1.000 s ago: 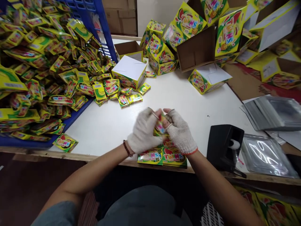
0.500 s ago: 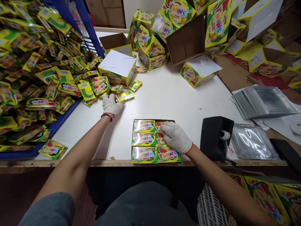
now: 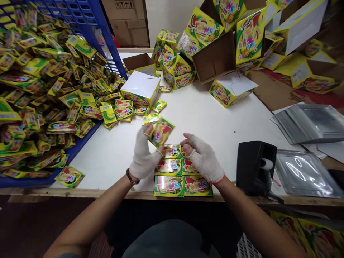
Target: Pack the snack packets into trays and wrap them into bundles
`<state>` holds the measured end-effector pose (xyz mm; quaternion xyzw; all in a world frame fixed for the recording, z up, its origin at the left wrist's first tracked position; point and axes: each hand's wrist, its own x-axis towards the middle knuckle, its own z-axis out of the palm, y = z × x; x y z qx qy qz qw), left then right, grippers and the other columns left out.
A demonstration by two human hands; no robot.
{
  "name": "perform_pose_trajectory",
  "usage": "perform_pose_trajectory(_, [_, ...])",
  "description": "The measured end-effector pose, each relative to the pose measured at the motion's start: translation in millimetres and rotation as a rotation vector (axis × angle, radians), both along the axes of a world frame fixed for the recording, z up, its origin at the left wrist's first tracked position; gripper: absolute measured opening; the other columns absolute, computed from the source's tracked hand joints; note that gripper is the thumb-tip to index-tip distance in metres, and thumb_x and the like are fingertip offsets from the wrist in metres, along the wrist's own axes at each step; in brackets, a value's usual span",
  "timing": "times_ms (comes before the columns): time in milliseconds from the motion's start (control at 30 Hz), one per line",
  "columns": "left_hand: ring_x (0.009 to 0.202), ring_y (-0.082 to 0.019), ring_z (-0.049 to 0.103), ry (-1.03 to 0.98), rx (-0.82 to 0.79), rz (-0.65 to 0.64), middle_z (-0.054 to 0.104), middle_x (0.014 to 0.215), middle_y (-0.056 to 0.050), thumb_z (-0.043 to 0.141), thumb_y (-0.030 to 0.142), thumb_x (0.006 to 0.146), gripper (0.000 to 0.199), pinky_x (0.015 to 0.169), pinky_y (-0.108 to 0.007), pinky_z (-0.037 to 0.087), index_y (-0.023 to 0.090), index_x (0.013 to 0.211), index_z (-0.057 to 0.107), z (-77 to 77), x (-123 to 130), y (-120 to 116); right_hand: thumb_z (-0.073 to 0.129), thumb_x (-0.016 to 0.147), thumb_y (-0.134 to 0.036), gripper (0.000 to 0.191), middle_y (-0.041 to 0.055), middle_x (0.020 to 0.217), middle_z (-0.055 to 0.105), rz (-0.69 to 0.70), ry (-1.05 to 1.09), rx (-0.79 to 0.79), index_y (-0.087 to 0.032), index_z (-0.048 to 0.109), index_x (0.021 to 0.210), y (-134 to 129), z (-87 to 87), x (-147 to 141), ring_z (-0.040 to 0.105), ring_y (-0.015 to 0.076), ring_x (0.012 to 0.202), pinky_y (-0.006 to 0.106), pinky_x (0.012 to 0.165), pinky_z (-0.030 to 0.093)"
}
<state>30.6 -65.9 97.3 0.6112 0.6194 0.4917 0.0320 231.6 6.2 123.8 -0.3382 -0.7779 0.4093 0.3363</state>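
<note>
My left hand (image 3: 145, 154), in a white glove with bare fingertips, grips a small yellow-green TWINS candy box (image 3: 162, 132) and holds it tilted above the table. Below it, at the table's front edge, lies a filled carton (image 3: 168, 186) with two columns of the same small boxes, their printed faces up. My right hand (image 3: 202, 157), gloved alike, hovers over the carton's right column with thumb and fingers apart and nothing between them. It partly hides the boxes under it. More loose candy boxes (image 3: 124, 109) lie on the table at the left.
A blue crate (image 3: 109, 39) heaped with candy boxes stands at the left. Upturned white-bottomed cartons (image 3: 141, 86) and open display cartons (image 3: 215, 57) stand at the back. On the right are a black tape dispenser (image 3: 252, 168) and clear plastic trays (image 3: 303, 172).
My left hand has come from the loose pile toward the carton, now carrying a candy box. My right hand has lifted off the carton's boxes and opened. The camera view has shifted slightly.
</note>
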Motion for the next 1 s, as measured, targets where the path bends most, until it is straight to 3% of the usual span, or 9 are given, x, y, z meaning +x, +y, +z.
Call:
perform_pose_trajectory(67, [0.142, -0.029, 0.038, 0.11, 0.029, -0.123, 0.04, 0.15, -0.014, 0.063, 0.028, 0.086, 0.071, 0.115, -0.05, 0.039, 0.024, 0.149, 0.03, 14.8, 22.8, -3.7, 0.053, 0.093, -0.039, 0.032, 0.0066, 0.105, 0.071, 0.023, 0.077, -0.09, -0.02, 0.058, 0.118, 4.1, 10.8, -9.7, 0.066, 0.0214, 0.093, 0.036, 0.082, 0.054])
perform_pose_trajectory(133, [0.142, -0.029, 0.038, 0.12, -0.002, -0.17, 0.037, 0.152, -0.015, 0.061, 0.03, 0.089, 0.073, 0.115, -0.05, 0.039, 0.024, 0.152, 0.025, 21.3, 32.7, -3.4, 0.053, 0.092, -0.037, 0.038, 0.0079, 0.113, 0.069, 0.038, 0.089, -0.07, -0.019, 0.056, 0.125, 15.9, 20.1, -8.5, 0.066, 0.0222, 0.099, 0.039, 0.087, 0.054])
perform_pose_trajectory(267, [0.136, -0.027, 0.046, 0.131, -0.122, -0.131, 0.05, 0.144, -0.014, 0.05, 0.032, 0.095, 0.056, 0.113, -0.05, 0.041, 0.022, 0.148, 0.036, 14.8, 25.9, -1.0, 0.05, 0.09, -0.028, 0.039, 0.0059, 0.116, 0.069, 0.167, -0.109, 0.072, -0.024, 0.062, 0.127, 51.1, 28.6, 18.3, 0.063, 0.0235, 0.108, 0.042, 0.097, 0.05])
perform_pose_trajectory(400, [0.134, -0.03, 0.046, 0.256, -0.3, -0.164, 0.052, 0.142, -0.016, 0.042, 0.036, 0.097, 0.053, 0.111, -0.054, 0.04, 0.017, 0.147, 0.04, 4.6, 24.6, -2.6, 0.054, 0.087, -0.021, 0.02, 0.0059, 0.092, 0.069, 0.304, -0.397, 0.12, -0.021, 0.074, 0.09, 72.8, 9.7, 29.0, 0.064, 0.0203, 0.085, 0.035, 0.08, 0.053])
perform_pose_trajectory(500, [0.139, -0.034, 0.041, 0.38, -0.429, -0.187, 0.047, 0.147, -0.02, 0.04, 0.044, 0.097, 0.061, 0.113, -0.061, 0.031, 0.012, 0.149, 0.036, 2.5, 31.6, -5.3, 0.056, 0.086, -0.018, 0.019, 0.008, 0.096, 0.066, 0.264, -0.376, 0.199, -0.018, 0.072, 0.076, 73.9, -16.4, 20.1, 0.062, 0.0204, 0.09, 0.034, 0.082, 0.052])
perform_pose_trajectory(633, [0.141, -0.036, 0.039, 0.457, -0.478, -0.185, 0.046, 0.148, -0.022, 0.035, 0.049, 0.097, 0.065, 0.114, -0.062, 0.026, 0.009, 0.149, 0.035, 4.1, 37.2, -9.5, 0.046, 0.095, -0.019, 0.026, 0.0096, 0.106, 0.068, 0.287, -0.385, 0.269, -0.016, 0.071, 0.103, 60.4, -34.7, 14.9, 0.062, 0.0207, 0.1, 0.035, 0.09, 0.049])
perform_pose_trajectory(767, [0.14, -0.042, 0.037, 0.617, -0.499, -0.227, 0.044, 0.149, -0.025, 0.044, 0.064, 0.09, 0.078, 0.113, -0.067, 0.021, 0.009, 0.145, 0.042, 8.6, 41.8, -6.9, 0.039, 0.101, -0.028, 0.038, 0.0155, 0.111, 0.068, 0.308, -0.658, 0.39, -0.009, 0.061, 0.127, 43.5, -28.9, 15.5, 0.063, 0.0243, 0.1, 0.039, 0.09, 0.046])
perform_pose_trajectory(900, [0.14, -0.044, 0.037, 0.717, -0.521, -0.325, 0.043, 0.15, -0.025, 0.053, 0.07, 0.083, 0.083, 0.113, -0.069, 0.018, 0.011, 0.14, 0.049, 16.4, 45.1, 6.5, 0.04, 0.101, -0.03, 0.045, 0.0179, 0.119, 0.066, 0.264, -0.763, 0.417, -0.007, 0.053, 0.136, 43.4, -27.9, 12.2, 0.061, 0.0271, 0.107, 0.043, 0.094, 0.043])
perform_pose_trajectory(1000, [0.142, -0.043, 0.034, 0.727, -0.575, -0.367, 0.039, 0.152, -0.026, 0.053, 0.069, 0.084, 0.082, 0.113, -0.068, 0.019, 0.01, 0.141, 0.048, 24.7, 47.6, 9.5, 0.042, 0.099, -0.031, 0.048, 0.0183, 0.13, 0.062, 0.233, -0.654, 0.395, -0.008, 0.05, 0.14, 47.0, -30.4, 16.8, 0.054, 0.0294, 0.122, 0.046, 0.103, 0.04])
